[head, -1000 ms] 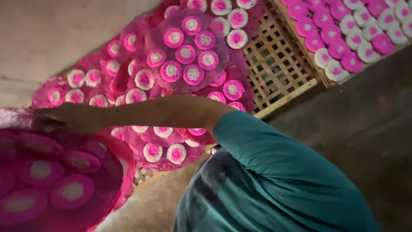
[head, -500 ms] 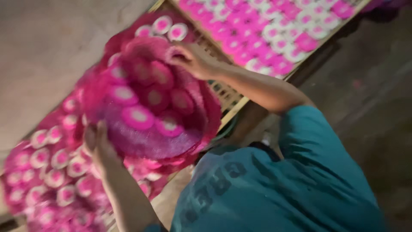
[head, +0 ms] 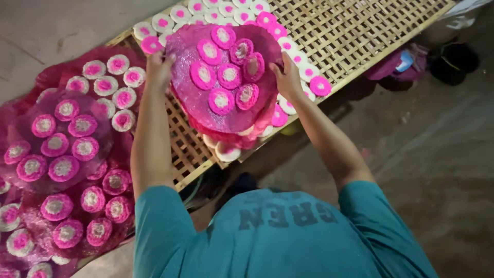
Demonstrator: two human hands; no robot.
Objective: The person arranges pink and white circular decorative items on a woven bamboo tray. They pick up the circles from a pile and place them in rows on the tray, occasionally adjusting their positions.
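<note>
While both hands grip opposite edges of a round magenta mesh sheet point(head: 226, 82) carrying pink-and-white discs, the left hand point(head: 158, 68) and right hand point(head: 286, 78) each curl fingers around its rim, holding it just above a long woven bamboo lattice rack point(head: 350, 36). More pink-centred white discs point(head: 116, 85) lie in rows along the rack and on other magenta sheets point(head: 62, 154) at its left end. Dark, stained concrete floor point(head: 432, 164) lies beside the rack, a pale wall point(head: 51, 31) behind.
</note>
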